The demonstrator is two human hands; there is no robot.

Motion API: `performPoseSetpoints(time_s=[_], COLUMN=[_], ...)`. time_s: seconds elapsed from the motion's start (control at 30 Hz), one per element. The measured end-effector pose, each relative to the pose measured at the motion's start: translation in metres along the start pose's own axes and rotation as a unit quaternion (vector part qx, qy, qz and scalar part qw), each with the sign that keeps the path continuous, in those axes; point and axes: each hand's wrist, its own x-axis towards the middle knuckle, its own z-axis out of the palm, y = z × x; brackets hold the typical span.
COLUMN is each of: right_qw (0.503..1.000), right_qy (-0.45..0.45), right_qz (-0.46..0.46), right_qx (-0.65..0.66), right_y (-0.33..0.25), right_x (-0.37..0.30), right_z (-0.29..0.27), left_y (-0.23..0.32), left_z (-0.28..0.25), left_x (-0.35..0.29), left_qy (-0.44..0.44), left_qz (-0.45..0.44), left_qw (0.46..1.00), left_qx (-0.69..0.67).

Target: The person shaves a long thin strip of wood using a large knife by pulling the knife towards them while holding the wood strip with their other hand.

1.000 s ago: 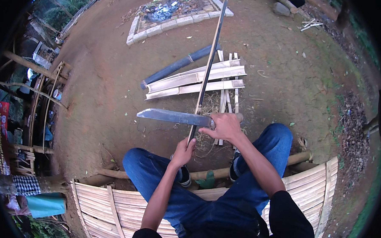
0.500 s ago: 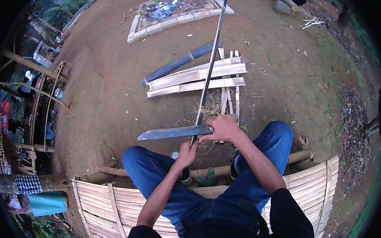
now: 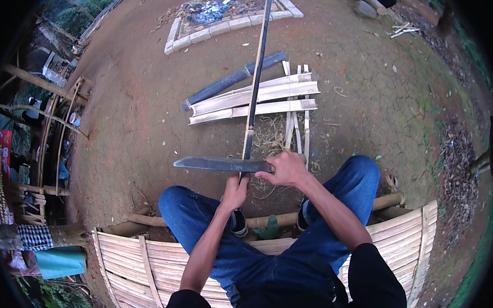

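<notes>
A long, narrow bamboo strip (image 3: 254, 82), dark on one side and pale on the other, runs from between my knees up past the fire pit. My left hand (image 3: 235, 192) is closed around its near end. Across the strip, just beyond that hand, lies the broad blade of a machete (image 3: 216, 164), its tip pointing left. My right hand (image 3: 287, 168) is wrapped round the machete's handle, which the fingers mostly hide. Whether the blade's edge touches the strip I cannot tell.
Split bamboo halves (image 3: 255, 99) and a dark bamboo pole (image 3: 232, 81) lie ahead on thin slats (image 3: 306, 126), beside curled shavings (image 3: 273, 135). Farther off is a brick-edged fire pit (image 3: 208, 33). I sit on a bamboo bench (image 3: 124, 261); a bamboo rail (image 3: 282, 221) runs below my knees.
The bamboo strip's far end has swung left, and its near end has shifted slightly left with my left hand. The machete has tilted, its tip a little higher and farther left.
</notes>
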Motion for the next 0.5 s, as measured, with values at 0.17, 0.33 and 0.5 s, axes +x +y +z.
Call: performPoseSetpoints(time_s=[0.17,0.33,0.5], right_qw=[0.999,0.993,1.000], right_qy=[-0.003,0.016,-0.019], right_qz=[-0.045,0.098,0.012], right_qx=[-0.030,0.057,0.006], right_y=[-0.009,0.016,-0.002], right_x=[-0.004,0.011,-0.002], right_z=[0.001,-0.005,-0.001], left_y=[0.000,0.008,-0.004], left_z=[0.003,0.001,-0.006], left_x=[-0.011,-0.012,-0.007], left_qy=[0.002,-0.024,-0.053], left_qz=[-0.047,-0.039,-0.071], left_qw=[0.994,0.993,0.993], left_qx=[-0.102,-0.110,-0.082])
